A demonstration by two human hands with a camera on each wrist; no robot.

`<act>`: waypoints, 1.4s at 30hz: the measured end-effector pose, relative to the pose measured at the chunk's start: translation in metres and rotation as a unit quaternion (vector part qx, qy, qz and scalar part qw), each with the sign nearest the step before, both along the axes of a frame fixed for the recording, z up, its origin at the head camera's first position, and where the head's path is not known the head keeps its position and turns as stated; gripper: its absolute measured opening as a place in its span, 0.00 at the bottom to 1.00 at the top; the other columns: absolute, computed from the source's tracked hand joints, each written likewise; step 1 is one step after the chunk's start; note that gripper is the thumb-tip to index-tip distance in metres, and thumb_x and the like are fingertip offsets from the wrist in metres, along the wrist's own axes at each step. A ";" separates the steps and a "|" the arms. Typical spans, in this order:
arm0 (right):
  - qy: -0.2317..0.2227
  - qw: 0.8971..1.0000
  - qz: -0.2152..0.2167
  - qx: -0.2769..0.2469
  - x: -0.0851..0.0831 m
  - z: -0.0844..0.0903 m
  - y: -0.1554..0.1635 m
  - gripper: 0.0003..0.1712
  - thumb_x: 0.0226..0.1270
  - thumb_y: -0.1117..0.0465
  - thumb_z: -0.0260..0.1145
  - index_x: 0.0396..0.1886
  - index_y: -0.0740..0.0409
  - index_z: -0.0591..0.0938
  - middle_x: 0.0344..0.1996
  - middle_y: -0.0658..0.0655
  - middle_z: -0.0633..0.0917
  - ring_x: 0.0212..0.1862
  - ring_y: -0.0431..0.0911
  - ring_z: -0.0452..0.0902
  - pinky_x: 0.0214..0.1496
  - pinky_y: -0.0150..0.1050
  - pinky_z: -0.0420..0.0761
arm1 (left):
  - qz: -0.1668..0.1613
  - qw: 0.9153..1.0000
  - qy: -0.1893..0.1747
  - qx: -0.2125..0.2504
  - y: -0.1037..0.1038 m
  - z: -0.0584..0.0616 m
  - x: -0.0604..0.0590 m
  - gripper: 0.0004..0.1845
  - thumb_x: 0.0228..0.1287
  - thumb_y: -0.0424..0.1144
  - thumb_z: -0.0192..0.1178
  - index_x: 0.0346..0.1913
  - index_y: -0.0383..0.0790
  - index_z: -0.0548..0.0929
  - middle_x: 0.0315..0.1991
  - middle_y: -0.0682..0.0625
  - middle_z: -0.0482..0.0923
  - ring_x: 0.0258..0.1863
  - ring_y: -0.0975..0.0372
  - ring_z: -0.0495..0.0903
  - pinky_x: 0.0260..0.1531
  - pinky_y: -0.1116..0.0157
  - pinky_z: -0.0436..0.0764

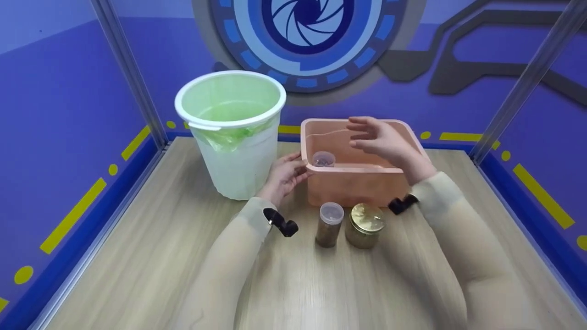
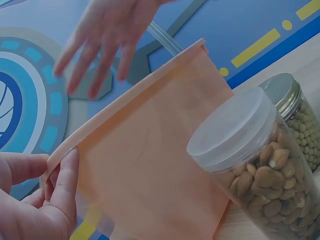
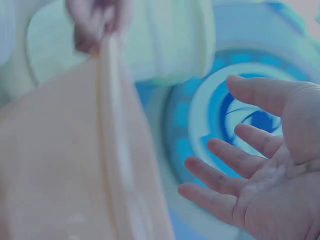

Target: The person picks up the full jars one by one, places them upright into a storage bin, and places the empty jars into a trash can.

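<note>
My left hand (image 1: 284, 176) pinches the near-left corner rim of the pink bin (image 1: 357, 183) — beside the white bucket (image 1: 231, 133). My right hand (image 1: 380, 140) hovers open above the bin, touching nothing — two jars stand just before it.

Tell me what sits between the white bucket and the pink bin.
In the head view, only the left hand sits between the bucket and the bin, gripping the bin's near-left corner; otherwise the table there is bare.
</note>
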State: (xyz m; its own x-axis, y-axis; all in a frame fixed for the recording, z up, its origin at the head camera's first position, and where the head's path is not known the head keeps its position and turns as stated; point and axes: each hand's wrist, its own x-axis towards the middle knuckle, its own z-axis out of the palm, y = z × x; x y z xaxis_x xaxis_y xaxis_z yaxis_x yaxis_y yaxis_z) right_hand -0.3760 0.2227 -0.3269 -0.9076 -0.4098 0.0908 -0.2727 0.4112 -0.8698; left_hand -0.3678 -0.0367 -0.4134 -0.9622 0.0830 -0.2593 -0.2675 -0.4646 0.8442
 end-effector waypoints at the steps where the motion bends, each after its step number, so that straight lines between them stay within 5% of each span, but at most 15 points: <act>1: 0.009 1.000 0.006 -0.017 0.008 0.001 0.006 0.39 0.71 0.56 0.70 0.78 0.49 0.67 0.75 0.57 0.73 0.74 0.55 0.72 0.70 0.45 0.80 | -0.001 1.000 0.000 0.000 0.000 0.000 0.000 0.28 0.70 0.23 0.58 0.73 0.33 0.72 0.69 0.31 0.73 0.58 0.48 0.81 0.47 0.63 0.91; 5: 0.025 0.994 0.050 -0.099 0.041 -0.007 0.028 0.37 0.73 0.64 0.66 0.79 0.52 0.66 0.75 0.56 0.74 0.73 0.54 0.73 0.64 0.34 0.83 | -0.001 1.000 -0.003 0.001 -0.001 0.001 0.000 0.29 0.71 0.23 0.57 0.74 0.33 0.71 0.71 0.32 0.72 0.58 0.48 0.81 0.45 0.64 0.91; 11: 0.037 0.971 0.137 -0.194 0.077 -0.045 0.060 0.44 0.66 0.81 0.60 0.80 0.66 0.58 0.76 0.60 0.70 0.73 0.50 0.72 0.68 0.37 0.81 | 0.003 1.000 -0.002 0.008 0.000 0.001 0.000 0.28 0.71 0.24 0.58 0.73 0.33 0.71 0.68 0.34 0.75 0.48 0.53 0.85 0.46 0.63 0.91; 17: 0.036 0.976 0.142 -0.159 0.092 -0.094 0.084 0.51 0.58 0.83 0.66 0.80 0.67 0.56 0.79 0.66 0.63 0.76 0.48 0.68 0.69 0.39 0.79 | 0.004 1.000 -0.007 0.005 0.000 0.001 0.000 0.29 0.70 0.24 0.60 0.73 0.34 0.72 0.65 0.36 0.78 0.41 0.58 0.85 0.46 0.63 0.91; 24: -0.019 0.994 0.074 -0.080 0.095 -0.143 0.083 0.60 0.55 0.75 0.75 0.83 0.59 0.52 0.80 0.70 0.58 0.74 0.45 0.67 0.70 0.72 0.69 | 0.004 1.000 -0.002 0.015 -0.001 0.000 0.000 0.29 0.70 0.22 0.59 0.73 0.33 0.72 0.65 0.35 0.77 0.40 0.58 0.85 0.45 0.64 0.91; 26: -0.025 0.995 0.063 -0.078 0.094 -0.154 0.079 0.62 0.53 0.75 0.77 0.83 0.60 0.51 0.79 0.71 0.58 0.72 0.39 0.67 0.72 0.68 0.70 | 0.003 1.000 -0.001 0.013 -0.001 0.000 0.000 0.29 0.69 0.22 0.59 0.73 0.33 0.72 0.65 0.34 0.77 0.40 0.58 0.85 0.45 0.64 0.91; 32: -0.007 0.996 0.052 -0.076 0.091 -0.177 0.070 0.60 0.50 0.75 0.79 0.80 0.67 0.56 0.77 0.73 0.61 0.68 0.27 0.67 0.69 0.33 0.77 | 0.002 1.000 -0.002 0.005 -0.001 -0.001 0.001 0.29 0.70 0.22 0.59 0.72 0.34 0.72 0.64 0.34 0.78 0.42 0.57 0.84 0.45 0.64 0.91; 42: -0.036 0.999 -0.012 -0.033 0.086 -0.190 0.063 0.52 0.49 0.68 0.82 0.73 0.66 0.64 0.69 0.68 0.73 0.62 0.25 0.70 0.65 0.21 0.70 | 0.003 1.000 -0.009 0.000 0.000 0.000 -0.001 0.28 0.71 0.24 0.60 0.72 0.35 0.73 0.64 0.35 0.78 0.58 0.48 0.83 0.45 0.64 0.91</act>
